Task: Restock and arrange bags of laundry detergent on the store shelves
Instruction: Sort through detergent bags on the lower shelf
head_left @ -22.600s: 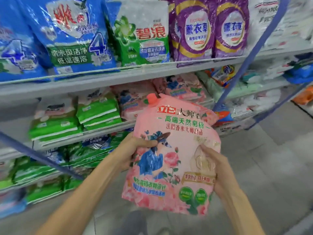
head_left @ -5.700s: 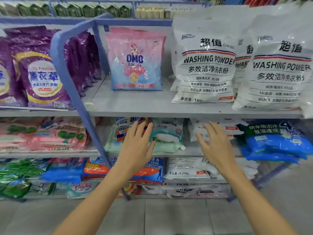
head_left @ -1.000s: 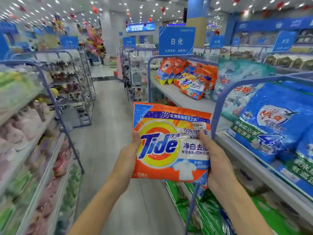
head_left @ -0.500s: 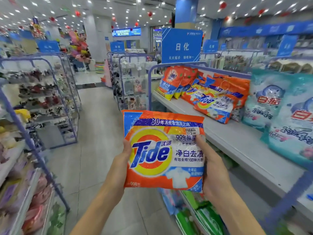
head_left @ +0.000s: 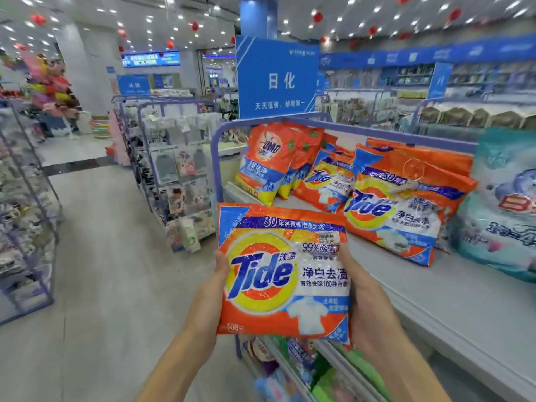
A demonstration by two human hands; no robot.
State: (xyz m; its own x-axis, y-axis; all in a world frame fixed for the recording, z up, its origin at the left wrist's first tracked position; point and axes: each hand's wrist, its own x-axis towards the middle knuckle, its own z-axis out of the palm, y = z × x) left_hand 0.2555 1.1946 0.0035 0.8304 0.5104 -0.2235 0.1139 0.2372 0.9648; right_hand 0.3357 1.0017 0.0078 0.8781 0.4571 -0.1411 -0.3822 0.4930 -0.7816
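Supermarket aisle, smooth grey shelf [head_left: 464,300] at 3 o'clock, with crinkly orange shelved Tide bags [head_left: 400,204] leaning on it at 1 o'clock. Dead centre, clear of the shelf, is a glossy flat rectangular Tide bag [head_left: 284,271]. Left hand [head_left: 213,288] and right hand [head_left: 365,300] grip its side edges, thumbs curled over the front.

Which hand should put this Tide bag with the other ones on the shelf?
Probably the right hand. It holds the right edge of the bag, on the side where the shelf and the other Tide bags are. The left hand holds the aisle-side edge, farther from them.
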